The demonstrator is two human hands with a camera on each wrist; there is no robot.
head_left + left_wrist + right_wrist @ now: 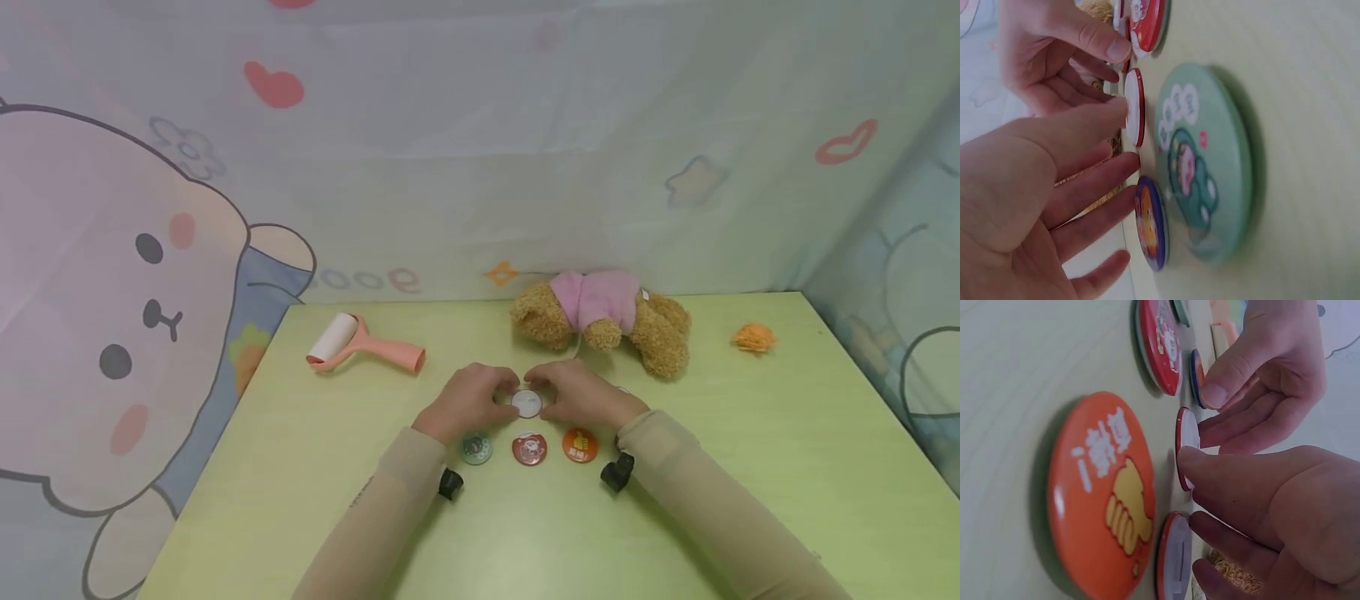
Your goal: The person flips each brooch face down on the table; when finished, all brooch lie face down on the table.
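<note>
A round pin badge (527, 403), pale-faced with a red rim, lies between the two hands. My left hand (474, 403) curves loosely along its left side, the thumb at its edge. From the right, my right hand (581, 395) flanks it the same way, thumb tip by the rim. Nearer me lie a green badge (476, 447), a red badge (529, 448) and an orange badge (580, 445). Beside the left fingers is a purple-rimmed badge (1150, 223). By the right fingers, a red-rimmed badge (1174, 559) shows its greyish face; the right hand mostly hides it from above.
A pink-handled lint roller (367, 343) lies at the back left of the table (750, 467). Behind the hands, a brown plush toy (603, 317) in a pink top lies on its side. An orange fluffy clump (754, 337) is at the back right. A printed curtain (465, 167) stands behind the table.
</note>
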